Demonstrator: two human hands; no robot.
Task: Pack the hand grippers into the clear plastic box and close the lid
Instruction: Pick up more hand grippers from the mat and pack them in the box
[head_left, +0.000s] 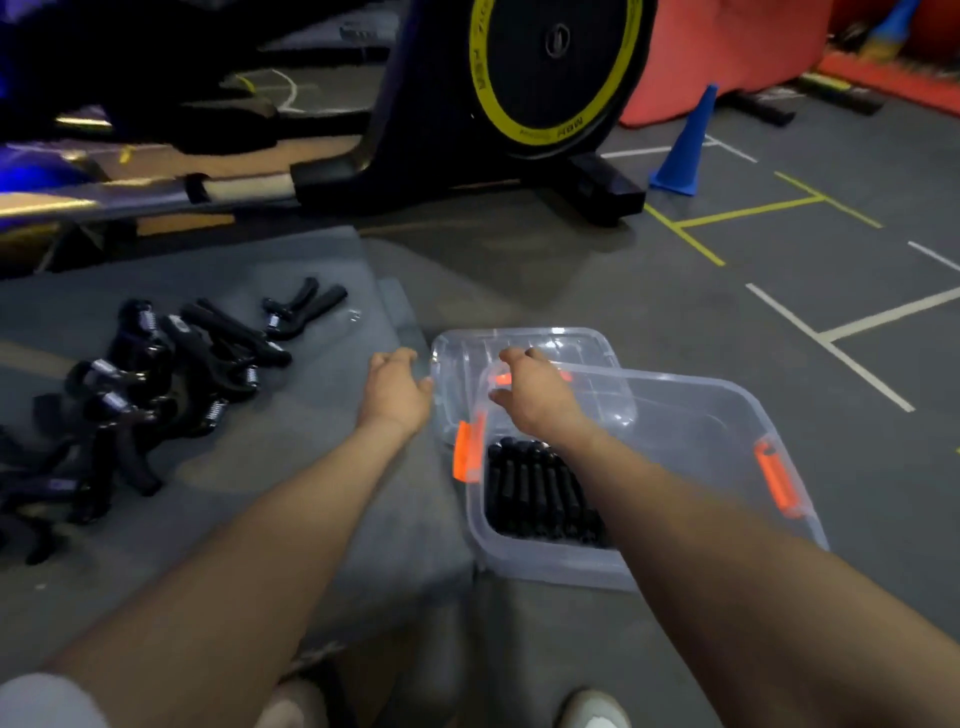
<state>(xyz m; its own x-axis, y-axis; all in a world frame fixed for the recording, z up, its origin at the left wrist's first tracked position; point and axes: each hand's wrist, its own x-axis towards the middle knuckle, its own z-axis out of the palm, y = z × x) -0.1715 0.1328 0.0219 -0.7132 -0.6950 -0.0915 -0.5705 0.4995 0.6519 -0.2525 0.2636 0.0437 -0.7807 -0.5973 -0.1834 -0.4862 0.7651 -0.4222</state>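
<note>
Both arms reach forward over the grey floor mat (291, 467) and the clear plastic box (675, 467), which sits on the floor just beside the mat's right edge. The box is open on top, with an orange latch (776, 480) on its right end and another orange latch (466, 452) on its left end. Inside, under the right forearm, a row of black hand grippers (540, 493) lies packed along the near part of the box; the far part looks bare through the plastic.

The clear lid (545, 345) lies beyond the box, its near edge overlapping the box's far rim. The right hand (535, 389) is over that overlap, fingers spread and curled loosely apart, its grip holding nothing that I can see; whether the fingertips touch the lid I cannot tell. The left hand (397, 392) hovers just to the left of the lid's left edge, grip open, fingers relaxed and apart, close to the lid corner but seemingly not on it.

Well to the left of the left hand, a loose pile of hand grippers (156, 395) lies on the mat, black handles and metal springs tangled together. Between that pile and the left hand the mat is bare, so there is open room there.

Beyond both hands stands an exercise bike (519, 78) with a yellow-ringed flywheel. To the far right of the right hand is a blue cone (685, 145) on lined floor.
</note>
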